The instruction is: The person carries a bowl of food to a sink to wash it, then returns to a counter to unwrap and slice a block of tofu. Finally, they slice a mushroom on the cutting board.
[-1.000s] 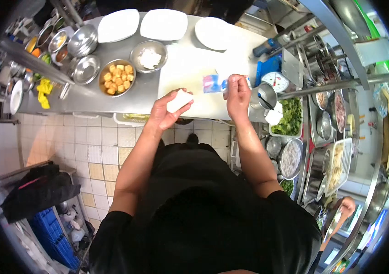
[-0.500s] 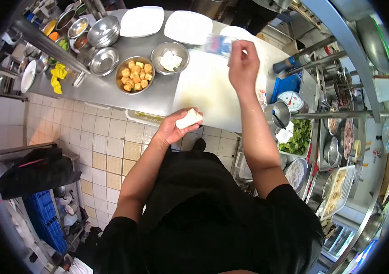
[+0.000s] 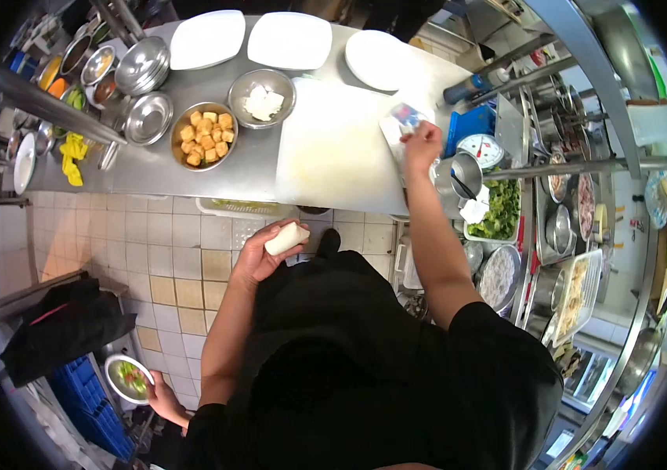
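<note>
Below the counter [image 3: 216, 178], the left hand [image 3: 264, 252] curls around a white piece, probably cheese [image 3: 287, 239].

Head-worn camera looks steeply down from above.

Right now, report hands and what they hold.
Left hand gripping white block, off the counter edge. Right hand at blurred wrapper, grip unclear.

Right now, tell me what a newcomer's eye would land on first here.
Likely the bowl of golden-brown cubes on the steel counter, with three white plates along its far side. Then the left hand, its fingers round a white piece in front of the counter, and the yellow cloth at the counter's left end.
</note>
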Motion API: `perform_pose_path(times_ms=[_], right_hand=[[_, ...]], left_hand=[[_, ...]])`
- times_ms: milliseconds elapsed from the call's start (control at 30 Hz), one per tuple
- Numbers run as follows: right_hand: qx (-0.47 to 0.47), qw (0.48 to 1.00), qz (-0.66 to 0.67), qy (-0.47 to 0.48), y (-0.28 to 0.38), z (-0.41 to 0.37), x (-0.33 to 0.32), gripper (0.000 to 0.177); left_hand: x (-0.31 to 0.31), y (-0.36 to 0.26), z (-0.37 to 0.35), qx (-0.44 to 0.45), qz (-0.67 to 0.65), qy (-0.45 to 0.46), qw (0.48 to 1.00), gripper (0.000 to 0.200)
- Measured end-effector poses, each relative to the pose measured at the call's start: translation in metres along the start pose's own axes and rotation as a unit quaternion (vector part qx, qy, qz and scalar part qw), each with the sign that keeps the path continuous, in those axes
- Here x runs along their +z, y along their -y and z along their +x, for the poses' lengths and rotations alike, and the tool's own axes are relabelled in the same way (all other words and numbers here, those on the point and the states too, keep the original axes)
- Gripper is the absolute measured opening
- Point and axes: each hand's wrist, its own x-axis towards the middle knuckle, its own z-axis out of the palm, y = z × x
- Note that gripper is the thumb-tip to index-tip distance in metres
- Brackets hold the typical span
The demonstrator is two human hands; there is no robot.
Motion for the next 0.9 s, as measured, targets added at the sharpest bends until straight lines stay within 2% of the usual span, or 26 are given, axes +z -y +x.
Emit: perform_pose_path(times_ms=[67, 100, 133, 167, 200, 267, 300, 367, 400, 467, 533, 600, 633, 700, 733, 800, 833, 900], right_hand=[[0.116, 0.987, -0.108, 0.002, 0.000, 0.012, -0.044, 0.034], [0.119, 0.987, -0.107, -0.005, -0.004, 0.008, -0.063, 0.034], [0.046, 0.968, -0.246, 0.003, -0.013, -0.001, -0.083, 0.036], [-0.027, 0.925, -0.379, 0.012, -0.015, -0.012, -0.097, 0.039], [-0.023, 0.926, -0.377, 0.007, -0.018, -0.026, -0.110, 0.039], [-0.064, 0.839, -0.501, 0.205, -0.016, -0.057, -0.124, 0.036], [-0.059, 0.841, -0.499, 0.201, -0.015, -0.065, -0.125, 0.036], [-0.067, 0.802, -0.536, 0.255, -0.002, -0.077, -0.122, 0.044], [-0.064, 0.805, -0.534, 0.251, -0.002, -0.075, -0.123, 0.044], [-0.001, 0.793, -0.536, 0.288, -0.003, -0.066, -0.122, 0.054], [-0.014, 0.808, -0.531, 0.253, -0.003, -0.064, -0.132, 0.055], [0.094, 0.827, -0.462, 0.307, 0.049, -0.069, -0.146, 0.052], [0.097, 0.828, -0.460, 0.307, 0.064, -0.073, -0.158, 0.052], [0.101, 0.860, -0.310, 0.392, 0.090, -0.085, -0.187, 0.045], [0.104, 0.862, -0.308, 0.390, 0.104, -0.091, -0.197, 0.045], [0.094, 0.864, -0.202, 0.451, 0.126, -0.100, -0.213, 0.036], [0.098, 0.866, -0.201, 0.447, 0.131, -0.100, -0.218, 0.036], [-0.014, 0.837, -0.209, 0.506, 0.139, -0.097, -0.225, 0.035]], left_hand=[[-0.004, -0.002, 0.004, -0.014, 0.003, 0.012, 1.000, 0.052], [-0.002, -0.005, 0.007, -0.021, 0.009, 0.013, 1.000, 0.052], [0.000, -0.009, 0.011, -0.028, 0.017, 0.014, 0.999, 0.052], [0.005, -0.012, 0.014, -0.030, 0.025, 0.036, 0.999, 0.053], [0.008, -0.015, 0.019, -0.035, 0.030, 0.036, 0.998, 0.053], [0.015, -0.018, 0.029, -0.047, 0.047, 0.049, 0.997, 0.055], [0.020, -0.019, 0.035, -0.051, 0.056, 0.060, 0.995, 0.057], [0.034, -0.024, 0.045, -0.062, 0.076, 0.063, 0.993, 0.057], [0.040, -0.025, 0.050, -0.068, 0.091, 0.066, 0.991, 0.058], [0.048, -0.026, 0.065, -0.078, 0.092, 0.067, 0.990, 0.061], [0.053, -0.027, 0.081, -0.111, 0.080, 0.070, 0.988, 0.064], [0.062, -0.027, 0.098, -0.113, 0.096, 0.065, 0.987, 0.072], [0.068, -0.027, 0.106, -0.129, 0.112, 0.054, 0.984, 0.075], [0.078, -0.026, 0.122, -0.158, 0.135, 0.037, 0.977, 0.086], [0.082, -0.024, 0.128, -0.162, 0.137, 0.036, 0.977, 0.086], [0.093, -0.020, 0.139, -0.194, 0.165, 0.008, 0.967, 0.088], [0.098, -0.017, 0.144, -0.204, 0.182, 0.003, 0.962, 0.089], [0.096, -0.011, 0.161, -0.235, 0.185, 0.017, 0.954, 0.091]])
